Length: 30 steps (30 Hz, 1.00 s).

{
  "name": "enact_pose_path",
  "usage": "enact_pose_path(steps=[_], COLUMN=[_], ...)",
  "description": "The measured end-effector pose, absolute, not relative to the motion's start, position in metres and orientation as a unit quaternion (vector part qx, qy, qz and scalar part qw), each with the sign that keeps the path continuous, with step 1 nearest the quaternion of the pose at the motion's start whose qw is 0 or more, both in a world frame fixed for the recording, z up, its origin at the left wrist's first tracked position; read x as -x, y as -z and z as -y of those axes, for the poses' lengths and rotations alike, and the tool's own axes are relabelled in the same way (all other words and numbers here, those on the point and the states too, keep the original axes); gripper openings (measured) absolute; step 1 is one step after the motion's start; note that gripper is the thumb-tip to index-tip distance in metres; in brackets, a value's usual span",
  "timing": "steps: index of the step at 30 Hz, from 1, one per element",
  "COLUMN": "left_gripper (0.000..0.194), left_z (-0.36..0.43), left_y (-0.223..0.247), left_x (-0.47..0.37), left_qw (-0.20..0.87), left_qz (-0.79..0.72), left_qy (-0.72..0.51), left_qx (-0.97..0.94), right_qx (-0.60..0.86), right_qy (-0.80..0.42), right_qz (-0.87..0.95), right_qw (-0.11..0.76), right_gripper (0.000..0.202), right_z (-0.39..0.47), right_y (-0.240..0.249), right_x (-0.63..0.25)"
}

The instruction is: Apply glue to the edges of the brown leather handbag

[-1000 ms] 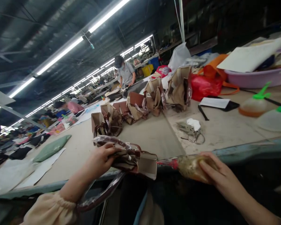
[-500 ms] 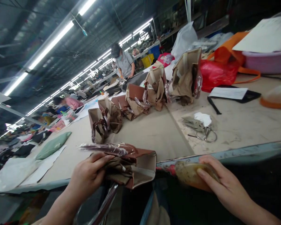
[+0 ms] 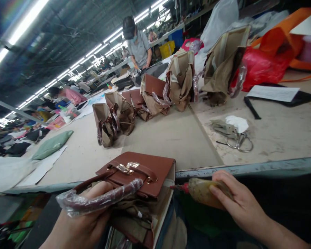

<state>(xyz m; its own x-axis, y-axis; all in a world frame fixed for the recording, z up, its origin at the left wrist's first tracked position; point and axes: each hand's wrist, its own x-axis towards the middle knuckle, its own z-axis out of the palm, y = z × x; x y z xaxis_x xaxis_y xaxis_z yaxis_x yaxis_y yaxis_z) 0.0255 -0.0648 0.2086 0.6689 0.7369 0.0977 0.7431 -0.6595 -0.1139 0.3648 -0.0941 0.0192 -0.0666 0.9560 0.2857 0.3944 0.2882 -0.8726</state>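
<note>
My left hand (image 3: 93,211) is closed on a brown handbag (image 3: 155,173) with gold fittings, its fingers partly hidden by the plastic-wrapped handle (image 3: 106,199). The bag's open side, with a pale inner edge, faces right. In my right hand (image 3: 238,197) is a stained, yellowish glue bottle (image 3: 206,192), held on its side. Its red nozzle (image 3: 182,187) points left, and the tip is at the bag's pale edge; whether it touches I cannot tell. Both things are at the table's near edge.
Several unfinished brown bags (image 3: 181,79) stand in a row on the table (image 3: 166,145). Scissors (image 3: 241,141) lie beside crumpled cloth at right, near a black folder with white paper (image 3: 273,92). A red plastic bag (image 3: 264,69) sits behind. A co-worker (image 3: 140,46) stands across the table.
The handbag has turned so its brown front flap and gold fittings now show. My left hand has shifted left and down with it. The bottle has moved slightly left.
</note>
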Motion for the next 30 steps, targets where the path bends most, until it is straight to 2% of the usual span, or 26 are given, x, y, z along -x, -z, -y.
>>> enact_pose_path(steps=[6, 15, 24, 30], left_gripper=[0.030, 0.047, 0.043, 0.040], left_z=[0.060, 0.052, 0.048, 0.044], left_y=[-0.210, -0.213, -0.213, -0.217], left_x=[-0.028, -0.034, -0.038, -0.042], left_qw=[0.091, 0.077, 0.087, 0.104], left_qz=[0.396, 0.397, 0.400, 0.383], left_qy=[0.018, 0.004, -0.006, -0.038], left_qx=[0.914, 0.915, 0.912, 0.917], right_qx=[0.494, 0.426, 0.420, 0.411], right_qy=[-0.322, -0.275, -0.294, -0.291], right_qz=[0.676, 0.734, 0.749, 0.744], right_qw=[0.441, 0.451, 0.419, 0.440], right_gripper=[0.008, 0.010, 0.012, 0.011], right_z=[0.091, 0.093, 0.092, 0.093], right_y=[-0.023, -0.034, -0.036, -0.036], right_x=[-0.361, -0.364, -0.365, -0.367])
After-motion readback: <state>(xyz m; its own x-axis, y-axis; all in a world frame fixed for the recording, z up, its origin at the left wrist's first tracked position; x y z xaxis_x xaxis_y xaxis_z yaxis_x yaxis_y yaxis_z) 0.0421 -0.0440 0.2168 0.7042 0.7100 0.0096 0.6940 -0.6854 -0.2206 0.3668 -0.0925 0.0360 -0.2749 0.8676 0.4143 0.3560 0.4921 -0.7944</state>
